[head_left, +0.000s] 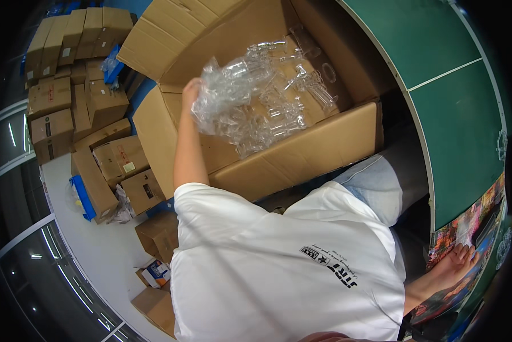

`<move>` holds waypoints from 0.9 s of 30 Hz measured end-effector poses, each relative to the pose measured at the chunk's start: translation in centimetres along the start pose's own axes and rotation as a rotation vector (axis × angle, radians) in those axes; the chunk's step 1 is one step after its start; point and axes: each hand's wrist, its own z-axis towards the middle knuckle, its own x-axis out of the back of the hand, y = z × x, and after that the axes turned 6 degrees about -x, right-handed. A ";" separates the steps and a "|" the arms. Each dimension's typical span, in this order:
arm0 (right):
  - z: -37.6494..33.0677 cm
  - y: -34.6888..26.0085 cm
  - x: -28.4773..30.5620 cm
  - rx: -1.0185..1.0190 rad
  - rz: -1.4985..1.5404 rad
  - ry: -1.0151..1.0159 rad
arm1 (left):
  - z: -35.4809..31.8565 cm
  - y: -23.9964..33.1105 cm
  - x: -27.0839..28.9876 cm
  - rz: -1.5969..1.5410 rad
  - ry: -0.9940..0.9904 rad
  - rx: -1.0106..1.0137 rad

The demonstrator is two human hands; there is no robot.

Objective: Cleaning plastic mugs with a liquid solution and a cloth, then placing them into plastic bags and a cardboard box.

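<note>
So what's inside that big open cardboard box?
Clear, glass-like pieces lie in the box. Crumpled clear plastic at the left hand covers part of the inside, so whatever is directly beneath it can't be made out.

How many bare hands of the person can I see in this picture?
2. The left hand holds clear plastic wrap at the big open carton; the right hand is at lower right, over the colourful printed surface.
</note>
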 end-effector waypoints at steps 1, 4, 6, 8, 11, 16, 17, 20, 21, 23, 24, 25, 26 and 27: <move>0.2 0.0 0.5 -0.002 0.004 -0.001 | -0.2 -2.4 0.8 -0.083 -0.053 0.192; 0.4 -0.7 2.7 -0.052 0.030 -0.231 | -3.9 -7.9 -3.3 0.064 0.029 0.611; 0.2 -0.4 1.5 -0.032 0.016 -0.182 | -7.2 -14.5 -3.0 0.009 -0.044 0.704; -0.5 0.0 0.2 0.009 -0.022 -0.070 | -9.7 -20.8 -1.9 -0.207 -0.272 0.873; 0.5 0.0 0.6 -0.023 0.025 -0.068 | -9.0 -27.5 3.1 -0.129 -0.458 1.073; 0.0 0.0 0.8 -0.016 0.014 -0.144 | -8.0 -29.2 1.0 0.138 -0.559 1.125; -0.3 -0.2 0.9 -0.010 0.003 -0.135 | -8.4 -27.3 -0.8 0.120 -0.500 1.045; -0.9 -0.3 0.3 0.016 -0.020 -0.057 | -9.6 -18.9 -4.5 0.074 -0.320 0.802; -0.9 -0.3 0.1 0.012 -0.020 -0.044 | -9.5 -14.2 -5.8 0.067 -0.254 0.719; 0.2 0.1 -0.5 -0.010 0.014 -0.018 | -7.1 -14.5 -0.2 0.388 -0.322 0.308; 0.0 0.1 -0.5 0.003 -0.003 0.017 | -6.9 -13.6 -0.7 0.383 -0.327 0.310; -0.2 -0.1 -0.2 0.009 -0.013 0.022 | -6.2 -11.3 -1.5 0.535 -0.313 0.319; -0.2 -0.3 0.5 0.005 -0.019 -0.022 | -5.7 -9.0 -2.5 0.685 -0.297 0.325; 0.1 -0.4 1.0 -0.009 -0.010 -0.077 | -5.7 -7.3 -2.5 0.685 -0.289 0.327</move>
